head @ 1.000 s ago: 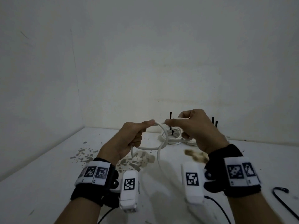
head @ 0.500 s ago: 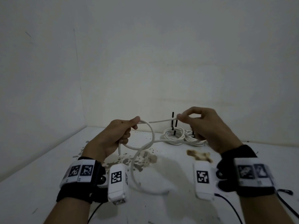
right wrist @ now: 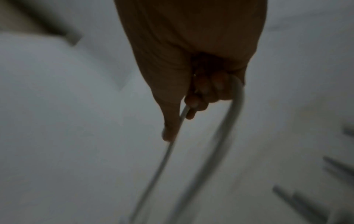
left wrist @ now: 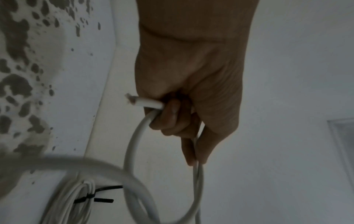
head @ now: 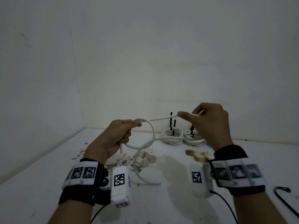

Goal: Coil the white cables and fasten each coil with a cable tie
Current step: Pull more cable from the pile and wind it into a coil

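A loose white cable (head: 152, 130) runs between both hands above the white table. My left hand (head: 120, 135) grips one small loop of it, the cut cable end (left wrist: 141, 101) sticking out by the curled fingers (left wrist: 170, 119). My right hand (head: 205, 122) pinches the cable further along, between thumb and fingers (right wrist: 197, 103); the stretch between the hands is taut. The slack (head: 142, 168) drops onto the table in a curve. Two finished coils (head: 174, 137) (head: 194, 139) with black cable ties (head: 171, 122) lie at the back by the wall.
The white table (head: 169, 204) stands in a corner, walls at left and back. Grey paint chips (head: 123, 160) and a brown stain (head: 196, 155) mark the surface. A loose black cable tie (head: 282, 194) lies at the right edge.
My hands have pulled apart, the right one up and to the right, drawing the cable taut between them. The left hand keeps its loop; more slack now curves on the table.
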The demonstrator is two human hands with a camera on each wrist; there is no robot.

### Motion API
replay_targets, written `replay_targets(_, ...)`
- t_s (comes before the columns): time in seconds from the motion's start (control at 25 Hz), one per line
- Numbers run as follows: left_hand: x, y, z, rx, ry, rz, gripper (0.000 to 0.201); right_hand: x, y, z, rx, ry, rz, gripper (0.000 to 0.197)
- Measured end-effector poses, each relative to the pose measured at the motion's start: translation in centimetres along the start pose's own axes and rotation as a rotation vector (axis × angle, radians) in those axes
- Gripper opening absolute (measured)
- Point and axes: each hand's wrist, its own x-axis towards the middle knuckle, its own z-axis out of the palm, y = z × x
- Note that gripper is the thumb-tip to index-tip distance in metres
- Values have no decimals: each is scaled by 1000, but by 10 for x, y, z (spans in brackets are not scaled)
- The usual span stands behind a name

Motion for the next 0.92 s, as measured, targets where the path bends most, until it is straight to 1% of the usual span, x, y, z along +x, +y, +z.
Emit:
replay_targets(0.04,1,0,-4,-76,38,10,20,-1,-5,1,241,-111,103,41)
replay_targets(0.12,3,0,-7,-287,96,0,20,-7,-19,7,859,-414,393,32)
replay_targets(0.16,3,-1,-6,-356,119,-8,20,-11,-26,11,1086,-509,475,31)
replay_targets(0.2,3,-3,-4,-388,138,-14,20,-14,-30,16,1227,-546,501,34)
replay_targets(0.24,4,-4,-1,-395,150,-16,20,-17,-34,20,1316,-562,492,38)
replay_targets(0.32,5,-8,1,-367,176,-23,22,-22,-37,28,1381,-589,459,45)
replay_targets(0.36,5,-9,-1,-351,194,-30,23,-24,-37,30,1334,-590,447,47)
replay_targets(0.4,6,-11,-3,-344,210,-38,24,-24,-38,31,1212,-557,418,50)
replay_targets(0.52,8,-11,-18,-290,269,-39,26,-16,-39,22,584,-287,258,52)
replay_targets(0.6,7,-11,-29,-180,311,-29,28,-10,-35,8,247,-190,107,48)
replay_targets(0.68,4,-11,-36,-86,312,-11,30,-6,-26,-4,29,-133,-23,46)
replay_targets(0.72,4,-11,-37,-56,307,-3,31,-5,-21,-6,-50,-109,-60,47)
replay_targets(0.8,3,-10,-37,-17,315,8,35,-3,-11,-4,-187,-125,-66,52)
replay_targets(0.92,1,-5,-37,64,347,44,38,-2,9,5,-372,-244,5,60)
